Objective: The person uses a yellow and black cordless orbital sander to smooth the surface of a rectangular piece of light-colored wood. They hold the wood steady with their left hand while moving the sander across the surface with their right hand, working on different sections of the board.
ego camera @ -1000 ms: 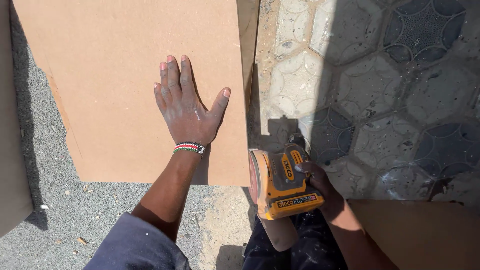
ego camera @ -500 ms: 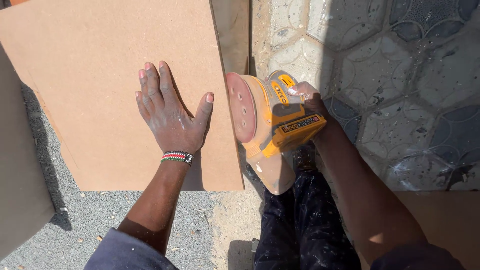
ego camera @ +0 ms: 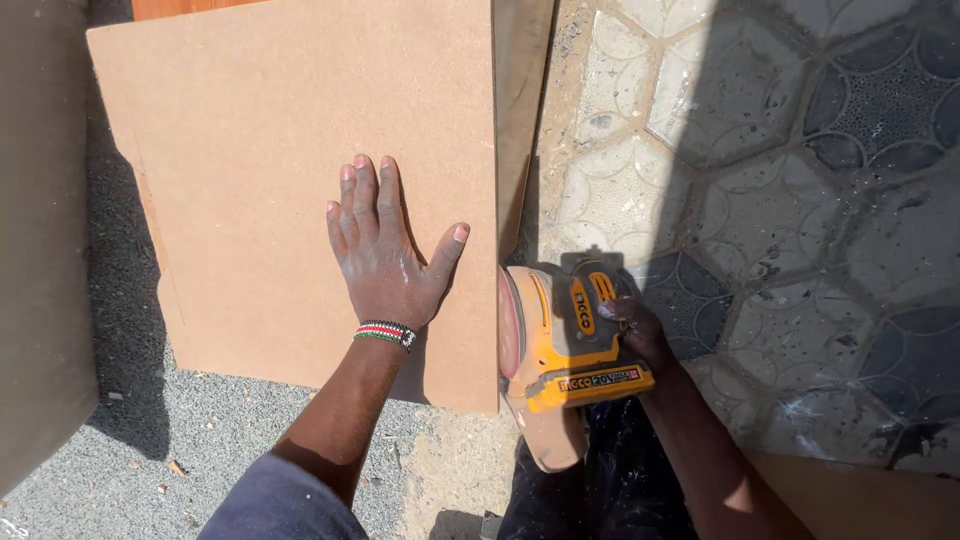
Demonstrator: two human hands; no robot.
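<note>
We see our left hand (ego camera: 385,250) lying flat on a big brown board (ego camera: 300,150). The fingers are spread out and point up the picture, away from us. The thumb sticks out to the right, close to the board's right edge. This hand's grip is open; it holds nothing and just presses down on the board. A bead bracelet (ego camera: 386,333) in red, white, green and black sits on the wrist.

Our right hand (ego camera: 635,330) is wrapped around a yellow sander (ego camera: 565,350). Its grip is closed tight on the top of the tool. The sander is turned on its side. Its round pink pad (ego camera: 508,325) faces left and sits right against the board's right edge, near the bottom corner. The sander's long side runs up and down the picture, along that edge. A pale dust bag (ego camera: 550,435) hangs at the end near us.

The board's long side runs away from us. It lies on grey, gritty ground (ego camera: 220,440). Another thin board (ego camera: 520,100) stands just beside its right edge. A bit of orange wood (ego camera: 180,8) peeks out at the top. On the far left is a large grey-brown slab (ego camera: 40,250) in shade. To the right the floor is made of six-sided paving tiles (ego camera: 760,150), some pale and some dark. A brown plank (ego camera: 870,500) shows at the bottom right.
</note>
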